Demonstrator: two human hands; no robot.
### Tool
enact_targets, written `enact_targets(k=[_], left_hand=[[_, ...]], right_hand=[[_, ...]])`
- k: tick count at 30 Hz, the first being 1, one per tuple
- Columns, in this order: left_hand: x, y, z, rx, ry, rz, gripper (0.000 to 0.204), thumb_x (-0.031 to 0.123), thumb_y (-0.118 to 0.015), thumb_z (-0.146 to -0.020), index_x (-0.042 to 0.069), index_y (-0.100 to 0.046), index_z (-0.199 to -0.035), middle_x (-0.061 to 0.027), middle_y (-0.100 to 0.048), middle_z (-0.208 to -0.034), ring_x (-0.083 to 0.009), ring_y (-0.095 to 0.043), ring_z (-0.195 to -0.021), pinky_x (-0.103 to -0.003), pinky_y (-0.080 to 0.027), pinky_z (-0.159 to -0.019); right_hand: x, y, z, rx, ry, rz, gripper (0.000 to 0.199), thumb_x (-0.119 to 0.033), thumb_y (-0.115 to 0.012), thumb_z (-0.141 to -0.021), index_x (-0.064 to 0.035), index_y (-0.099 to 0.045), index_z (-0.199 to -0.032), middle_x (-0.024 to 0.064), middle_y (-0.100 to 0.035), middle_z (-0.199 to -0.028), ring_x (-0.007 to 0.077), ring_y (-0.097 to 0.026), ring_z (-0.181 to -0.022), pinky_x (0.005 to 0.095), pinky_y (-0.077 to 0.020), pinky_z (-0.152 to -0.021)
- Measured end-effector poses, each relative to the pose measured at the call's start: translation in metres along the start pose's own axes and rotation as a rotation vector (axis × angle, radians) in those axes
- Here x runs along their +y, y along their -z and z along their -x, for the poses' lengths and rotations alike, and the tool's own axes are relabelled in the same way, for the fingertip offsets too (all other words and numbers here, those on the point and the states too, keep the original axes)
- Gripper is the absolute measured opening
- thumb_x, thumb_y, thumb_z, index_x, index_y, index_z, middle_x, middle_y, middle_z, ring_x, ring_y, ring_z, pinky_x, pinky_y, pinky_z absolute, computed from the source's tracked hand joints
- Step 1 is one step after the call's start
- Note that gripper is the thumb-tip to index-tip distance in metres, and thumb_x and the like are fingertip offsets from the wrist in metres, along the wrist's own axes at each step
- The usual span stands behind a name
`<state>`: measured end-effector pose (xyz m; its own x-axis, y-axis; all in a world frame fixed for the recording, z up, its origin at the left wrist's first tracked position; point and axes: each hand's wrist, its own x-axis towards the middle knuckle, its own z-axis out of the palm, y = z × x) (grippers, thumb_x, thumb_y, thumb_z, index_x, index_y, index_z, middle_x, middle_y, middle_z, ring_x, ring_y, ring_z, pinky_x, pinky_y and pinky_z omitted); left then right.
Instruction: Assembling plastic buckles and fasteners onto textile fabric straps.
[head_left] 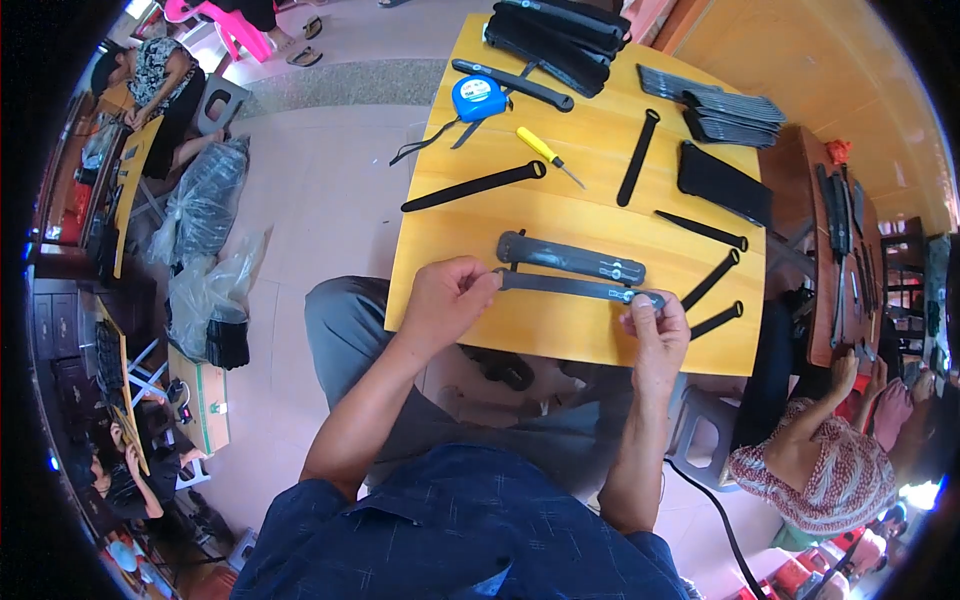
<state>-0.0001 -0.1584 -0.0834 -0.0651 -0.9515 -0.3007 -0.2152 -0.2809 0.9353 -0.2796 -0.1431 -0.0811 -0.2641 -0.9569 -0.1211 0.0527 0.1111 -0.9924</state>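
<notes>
Between both hands, a narrow black strap with a small pale print is stretched out level above the near part of the table. My left hand pinches its left end between thumb and fingers. At the other end, my right hand grips the strap with the thumb on top. Just beyond it lies a thicker black strap or strap bundle, also printed near its right end. Loose black straps with slotted ends lie around: one at left, one farther back, and several at right near my right hand.
On the yellow wooden table lie a blue tape measure, a yellow screwdriver, black strap bundles and a stacked pile. A person works at a brown table on the right. Plastic-wrapped bags stand on the floor at left.
</notes>
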Motion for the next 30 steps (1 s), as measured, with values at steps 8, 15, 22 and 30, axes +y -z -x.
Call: enact_targets(k=[8, 15, 22, 30], left_hand=[[0.021, -0.002, -0.017, 0.121, -0.154, -0.467, 0.018, 0.019, -0.062, -0.094, 0.003, -0.065, -0.087, -0.0185, -0.065, -0.073, -0.0385, -0.064, -0.069, -0.047, -0.05, -0.063], [0.024, 0.001, -0.028, 0.065, -0.108, -0.571, 0.019, 0.022, -0.062, -0.093, 0.005, -0.064, -0.084, -0.0179, -0.065, -0.073, -0.0406, -0.065, -0.072, -0.05, -0.049, -0.064], [0.018, 0.001, -0.034, 0.063, -0.143, -0.557, 0.017, 0.017, -0.065, -0.093, 0.003, -0.064, -0.082, -0.0167, -0.061, -0.065, -0.0363, -0.062, -0.06, -0.043, -0.046, -0.056], [0.018, 0.0, -0.037, 0.065, -0.142, -0.57, 0.016, 0.016, -0.067, -0.091, 0.004, -0.064, -0.082, -0.0158, -0.061, -0.065, -0.0338, -0.063, -0.059, -0.042, -0.047, -0.055]], right_hand=[[-0.004, 0.002, -0.024, -0.091, -0.092, 0.218, 0.019, -0.016, -0.059, -0.103, -0.0015, -0.063, -0.092, -0.0015, -0.058, -0.073, 0.0047, -0.049, -0.065, 0.0203, -0.04, -0.058], [-0.001, 0.006, -0.036, -0.076, -0.175, 0.254, 0.016, -0.02, -0.06, -0.103, -0.0062, -0.064, -0.096, -0.0025, -0.06, -0.074, 0.0036, -0.052, -0.061, 0.0177, -0.0389, -0.055], [0.002, 0.006, -0.038, -0.049, -0.21, 0.271, 0.015, -0.018, -0.06, -0.103, -0.0056, -0.064, -0.095, -0.0019, -0.061, -0.074, 0.0035, -0.052, -0.06, 0.0176, -0.0399, -0.055], [0.0, 0.005, -0.039, -0.062, -0.205, 0.28, 0.015, -0.017, -0.06, -0.103, -0.005, -0.065, -0.095, -0.0013, -0.061, -0.074, 0.0035, -0.052, -0.06, 0.0177, -0.0404, -0.055]])
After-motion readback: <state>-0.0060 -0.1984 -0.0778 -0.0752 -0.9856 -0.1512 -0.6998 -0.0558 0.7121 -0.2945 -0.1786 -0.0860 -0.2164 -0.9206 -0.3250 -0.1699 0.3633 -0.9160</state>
